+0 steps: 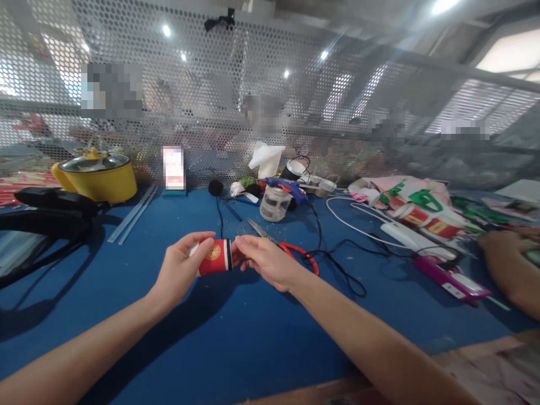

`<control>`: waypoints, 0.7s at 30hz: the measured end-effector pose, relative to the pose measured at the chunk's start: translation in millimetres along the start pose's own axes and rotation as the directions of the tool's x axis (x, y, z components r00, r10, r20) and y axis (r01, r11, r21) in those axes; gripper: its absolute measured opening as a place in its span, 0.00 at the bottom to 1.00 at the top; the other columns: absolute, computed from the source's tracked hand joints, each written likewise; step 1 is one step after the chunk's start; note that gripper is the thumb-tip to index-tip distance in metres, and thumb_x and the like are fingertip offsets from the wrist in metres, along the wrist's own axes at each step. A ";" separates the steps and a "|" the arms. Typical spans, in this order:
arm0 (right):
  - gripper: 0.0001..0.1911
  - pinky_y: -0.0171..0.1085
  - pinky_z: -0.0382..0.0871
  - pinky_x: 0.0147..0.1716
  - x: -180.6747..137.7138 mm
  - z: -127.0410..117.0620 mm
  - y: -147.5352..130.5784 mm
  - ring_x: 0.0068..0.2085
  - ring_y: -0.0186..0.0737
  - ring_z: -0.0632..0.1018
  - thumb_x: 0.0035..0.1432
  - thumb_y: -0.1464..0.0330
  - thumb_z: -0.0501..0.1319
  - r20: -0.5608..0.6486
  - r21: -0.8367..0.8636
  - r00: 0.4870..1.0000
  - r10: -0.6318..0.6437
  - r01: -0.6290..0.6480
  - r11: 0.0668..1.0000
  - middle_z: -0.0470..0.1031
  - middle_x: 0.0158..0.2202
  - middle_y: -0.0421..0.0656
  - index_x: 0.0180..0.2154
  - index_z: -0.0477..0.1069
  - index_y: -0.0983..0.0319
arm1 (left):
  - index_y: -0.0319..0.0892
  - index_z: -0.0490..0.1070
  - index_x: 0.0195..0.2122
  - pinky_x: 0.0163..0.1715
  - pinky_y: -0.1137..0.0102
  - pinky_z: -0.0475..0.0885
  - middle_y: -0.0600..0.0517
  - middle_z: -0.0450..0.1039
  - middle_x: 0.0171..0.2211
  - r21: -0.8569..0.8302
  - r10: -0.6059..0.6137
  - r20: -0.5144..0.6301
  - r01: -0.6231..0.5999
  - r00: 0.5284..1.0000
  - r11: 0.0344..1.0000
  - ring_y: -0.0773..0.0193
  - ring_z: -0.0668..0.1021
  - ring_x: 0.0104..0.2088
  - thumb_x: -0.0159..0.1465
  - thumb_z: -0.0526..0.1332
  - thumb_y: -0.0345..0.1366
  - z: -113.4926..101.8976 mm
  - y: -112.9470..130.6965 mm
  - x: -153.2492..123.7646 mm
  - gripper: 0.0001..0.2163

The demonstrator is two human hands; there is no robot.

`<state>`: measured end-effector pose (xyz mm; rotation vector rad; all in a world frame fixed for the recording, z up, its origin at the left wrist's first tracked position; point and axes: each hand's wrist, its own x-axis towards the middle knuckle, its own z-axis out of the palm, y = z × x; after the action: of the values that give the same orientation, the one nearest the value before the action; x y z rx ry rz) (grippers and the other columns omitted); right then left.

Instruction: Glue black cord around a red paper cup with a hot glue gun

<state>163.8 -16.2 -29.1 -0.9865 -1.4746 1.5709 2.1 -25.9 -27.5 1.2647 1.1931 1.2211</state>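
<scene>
A small red paper cup [219,256] with a gold emblem lies sideways above the blue table, a black band around one end. My left hand [185,261] is wrapped round its white end, thumb on the red side. At the banded end, my right hand [265,259] has its fingertips pinched together, close to the rim; what they hold, if anything, is too small to tell. A black strand [220,216] runs from a black yarn ball [216,187] down behind the cup. Scissors with orange handles [301,250] lie partly hidden behind my right hand.
Behind stand a clear plastic jar [275,205], a blue glue gun [291,188] and a phone [174,167]. A yellow pot [99,177] is at left. Cables and a purple power strip [451,278] lie right, near another person's arm [510,270]. Perforated mesh [295,112] borders the back.
</scene>
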 end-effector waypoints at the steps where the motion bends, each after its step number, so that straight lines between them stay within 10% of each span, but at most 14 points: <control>1: 0.14 0.32 0.57 0.26 0.4 -0.1 0.9 0.27 0.31 0.69 0.53 0.59 0.53 -0.007 0.072 1.000 0.030 -0.030 0.997 0.68 0.24 0.39 0.26 0.64 0.64 | 0.38 0.70 0.37 0.25 0.72 0.68 0.51 0.73 0.26 0.070 0.058 0.021 -0.060 0.998 0.996 0.66 0.73 0.24 0.52 0.60 0.43 -0.8 -1.2 -0.5 0.15; 5: 0.11 0.31 0.56 0.25 0.3 0.7 2.4 0.24 0.29 0.68 0.49 0.62 0.57 -0.052 0.218 0.991 0.126 -0.112 0.970 0.67 0.20 0.37 0.24 0.63 0.63 | 0.41 0.71 0.37 0.30 0.71 0.69 0.50 0.74 0.33 0.296 0.278 0.140 -0.308 0.950 0.904 0.63 0.74 0.30 0.56 0.57 0.41 -3.6 -5.6 -3.5 0.12; 11: 0.10 0.32 0.57 0.26 0.2 -0.2 6.3 0.23 0.30 0.67 0.45 0.63 0.59 -0.140 0.207 0.988 0.058 -0.028 0.978 0.66 0.20 0.36 0.24 0.62 0.63 | 0.43 0.69 0.41 0.31 0.73 0.69 0.51 0.75 0.33 0.362 0.289 0.249 -0.365 0.925 0.858 0.65 0.74 0.29 0.56 0.57 0.40 -5.1 -5.6 -5.7 0.13; 21: 0.10 0.34 0.60 0.29 -9.1 -0.2 2.6 0.27 0.32 0.67 0.52 0.63 0.55 -0.056 -0.247 0.981 -0.184 0.165 0.955 0.65 0.24 0.37 0.26 0.63 0.62 | 0.40 0.68 0.40 0.21 0.76 0.68 0.52 0.74 0.25 -0.151 -0.062 0.191 0.092 0.980 0.984 0.69 0.73 0.21 0.51 0.62 0.41 -5.2 2.2 3.6 0.16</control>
<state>167.8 -24.5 -31.3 -1.0114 -1.6768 1.2337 -3.0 -22.2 -25.1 1.1746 0.9806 1.0932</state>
